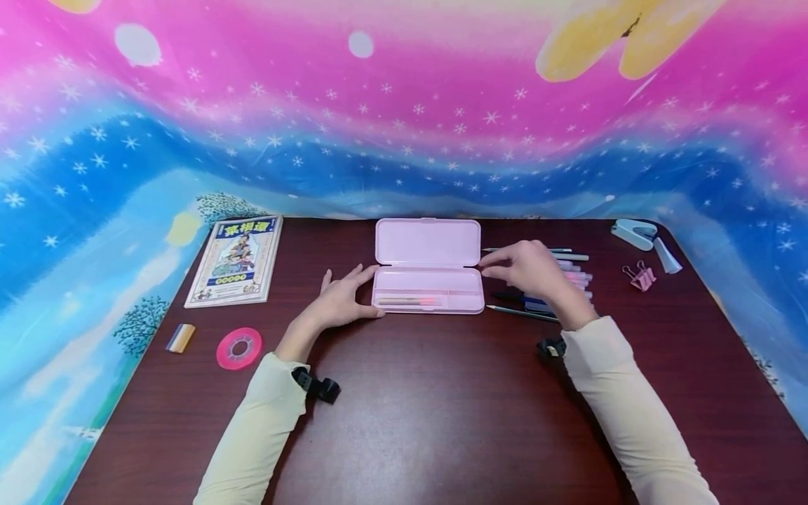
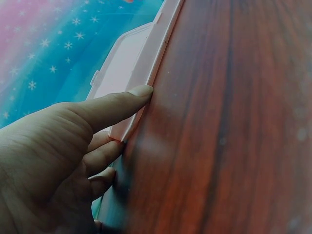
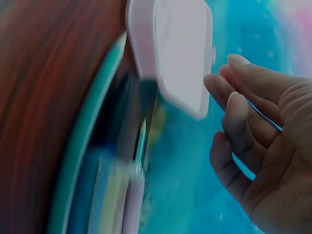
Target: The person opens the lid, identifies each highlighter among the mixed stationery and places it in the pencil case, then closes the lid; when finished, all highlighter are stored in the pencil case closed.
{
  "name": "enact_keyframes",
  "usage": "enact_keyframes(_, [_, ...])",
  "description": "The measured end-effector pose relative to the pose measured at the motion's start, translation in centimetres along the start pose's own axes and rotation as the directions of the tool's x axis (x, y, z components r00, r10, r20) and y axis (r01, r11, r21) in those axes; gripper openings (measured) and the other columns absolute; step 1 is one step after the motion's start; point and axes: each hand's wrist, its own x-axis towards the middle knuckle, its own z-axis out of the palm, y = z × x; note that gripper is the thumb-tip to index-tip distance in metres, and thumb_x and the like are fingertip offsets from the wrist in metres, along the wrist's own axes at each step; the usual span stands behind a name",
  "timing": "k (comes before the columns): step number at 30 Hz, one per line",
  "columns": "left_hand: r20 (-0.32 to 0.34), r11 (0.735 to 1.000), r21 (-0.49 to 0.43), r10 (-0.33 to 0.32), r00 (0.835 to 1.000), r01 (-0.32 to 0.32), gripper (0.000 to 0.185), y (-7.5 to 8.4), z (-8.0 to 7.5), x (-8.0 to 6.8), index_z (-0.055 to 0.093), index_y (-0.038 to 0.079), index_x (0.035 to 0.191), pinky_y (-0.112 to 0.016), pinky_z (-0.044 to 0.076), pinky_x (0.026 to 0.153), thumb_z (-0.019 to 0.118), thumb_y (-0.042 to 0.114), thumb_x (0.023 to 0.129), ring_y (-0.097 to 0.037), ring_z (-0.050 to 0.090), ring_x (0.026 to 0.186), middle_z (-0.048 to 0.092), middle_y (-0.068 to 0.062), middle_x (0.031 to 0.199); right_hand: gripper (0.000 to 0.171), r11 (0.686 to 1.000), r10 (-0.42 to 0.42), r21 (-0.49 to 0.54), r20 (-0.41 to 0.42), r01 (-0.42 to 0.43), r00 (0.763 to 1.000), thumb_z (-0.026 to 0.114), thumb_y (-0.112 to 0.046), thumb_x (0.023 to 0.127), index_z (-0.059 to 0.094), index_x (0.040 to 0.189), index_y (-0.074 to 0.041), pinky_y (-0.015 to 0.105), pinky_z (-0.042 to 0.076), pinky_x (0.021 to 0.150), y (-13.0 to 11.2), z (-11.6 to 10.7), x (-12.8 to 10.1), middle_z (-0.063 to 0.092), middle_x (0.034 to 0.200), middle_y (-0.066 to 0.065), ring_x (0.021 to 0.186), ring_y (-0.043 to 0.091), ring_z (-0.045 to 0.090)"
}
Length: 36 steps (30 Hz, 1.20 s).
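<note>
An open pink pencil case (image 1: 426, 273) lies at the middle of the dark wooden table (image 1: 442, 400), lid flat behind the tray, with a pen or two inside the tray. My left hand (image 1: 344, 301) rests against the case's left end, thumb along its front edge and fingers (image 2: 119, 105) straight on the case (image 2: 131, 68). My right hand (image 1: 527, 270) hovers just right of the case, above a row of pens and pencils (image 1: 555, 280), its fingers (image 3: 243, 112) loosely bent and holding nothing, close to the lid (image 3: 180, 53).
A booklet (image 1: 236, 261) lies at back left, with an eraser (image 1: 180, 338) and a pink tape roll (image 1: 239, 348) in front of it. A stapler (image 1: 634, 233), a small cap-like piece (image 1: 666, 255) and pink binder clips (image 1: 640, 275) sit at back right. A starry cloth hangs behind.
</note>
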Motion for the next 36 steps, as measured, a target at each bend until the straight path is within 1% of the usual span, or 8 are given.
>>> enact_keyframes(3, [0.002, 1.000, 0.000, 0.001, 1.000, -0.001, 0.095, 0.0, 0.1, 0.0, 0.031, 0.019, 0.161, -0.067, -0.005, 0.122, 0.080, 0.044, 0.083, -0.032, 0.025, 0.156, 0.036, -0.017, 0.163, 0.021, 0.999, 0.050, -0.008, -0.020, -0.050, 0.999, 0.077, -0.027, 0.091, 0.081, 0.110, -0.019, 0.032, 0.041, 0.059, 1.6, -1.1, -0.8, 0.068, 0.059, 0.008, 0.049, 0.016, 0.052])
enact_keyframes(8, [0.011, 1.000, -0.001, -0.003, 1.000, 0.003, 0.095, 0.0, 0.2, -0.1, 0.031, 0.020, 0.161, -0.067, -0.005, 0.122, 0.079, 0.044, 0.084, -0.030, 0.023, 0.157, 0.037, -0.015, 0.163, 0.021, 0.992, 0.121, -0.040, -0.053, -0.124, 0.991, 0.076, -0.028, 0.091, 0.082, 0.110, -0.019, 0.034, 0.042, 0.066, 4.6, -2.8, -2.4, 0.078, 0.082, 0.010, 0.062, 0.015, 0.051])
enact_keyframes(14, [0.000, 1.000, -0.009, 0.000, 1.000, 0.000, 0.095, 0.0, 0.1, -0.1, 0.031, 0.019, 0.161, -0.067, -0.005, 0.122, 0.080, 0.043, 0.083, -0.030, 0.024, 0.157, 0.038, -0.015, 0.162, 0.027, 0.961, 0.270, -0.043, -0.045, -0.272, 0.962, 0.074, -0.027, 0.093, 0.078, 0.117, -0.016, 0.032, 0.030, 0.047, 8.2, -4.6, -4.4, 0.060, 0.060, 0.012, 0.048, 0.014, 0.032])
enact_keyframes(17, [-0.005, 1.000, -0.009, 0.003, 1.000, -0.003, 0.095, 0.0, 0.1, -0.1, 0.032, 0.019, 0.161, -0.067, -0.004, 0.122, 0.080, 0.042, 0.083, -0.030, 0.024, 0.157, 0.036, -0.016, 0.163, 0.031, 0.937, 0.346, -0.047, -0.024, -0.346, 0.938, 0.072, -0.030, 0.094, 0.077, 0.121, -0.015, 0.032, 0.030, 0.047, 9.9, -5.3, -5.0, 0.064, 0.066, 0.012, 0.053, 0.018, 0.044])
enact_keyframes(20, [-0.005, 1.000, -0.004, 0.002, 1.000, -0.003, 0.095, 0.0, 0.1, -0.1, 0.032, 0.019, 0.161, -0.067, -0.004, 0.122, 0.080, 0.043, 0.083, -0.030, 0.025, 0.156, 0.035, -0.017, 0.163, 0.035, 0.916, 0.399, -0.048, 0.007, -0.398, 0.917, 0.071, -0.034, 0.095, 0.075, 0.124, -0.015, 0.034, 0.035, 0.053, 11.6, -5.6, -5.6, 0.071, 0.081, 0.014, 0.070, 0.024, 0.058])
enact_keyframes(22, [-0.005, 1.000, -0.003, 0.000, 1.000, 0.000, 0.095, -0.1, 0.2, -0.1, 0.031, 0.019, 0.161, -0.067, -0.004, 0.123, 0.080, 0.043, 0.083, -0.030, 0.025, 0.156, 0.034, -0.017, 0.164, 0.036, 0.909, 0.416, -0.045, 0.014, -0.415, 0.909, 0.071, -0.035, 0.095, 0.075, 0.124, -0.014, 0.034, 0.039, 0.058, 12.4, -5.7, -5.9, 0.074, 0.090, 0.014, 0.080, 0.026, 0.062])
enact_keyframes(28, [-0.007, 1.000, -0.002, -0.004, 1.000, 0.004, 0.095, -0.1, 0.1, 0.0, 0.032, 0.020, 0.161, -0.067, -0.004, 0.123, 0.080, 0.044, 0.083, -0.030, 0.024, 0.157, 0.035, -0.016, 0.163, 0.037, 0.901, 0.435, -0.028, 0.030, -0.434, 0.900, 0.072, -0.039, 0.094, 0.076, 0.123, -0.015, 0.034, 0.041, 0.063, 13.8, -5.7, -6.4, 0.072, 0.101, 0.017, 0.082, 0.027, 0.056])
enact_keyframes(36, [0.000, 1.000, 0.005, -0.002, 1.000, 0.002, 0.095, -0.2, 0.1, 0.1, 0.032, 0.020, 0.161, -0.067, -0.004, 0.123, 0.080, 0.044, 0.083, -0.029, 0.024, 0.157, 0.039, -0.017, 0.161, 0.040, 0.902, 0.432, -0.026, 0.069, -0.431, 0.899, 0.071, -0.041, 0.094, 0.074, 0.125, -0.015, 0.035, 0.038, 0.065, 14.1, -5.6, -6.2, 0.062, 0.129, 0.028, 0.091, 0.029, 0.052])
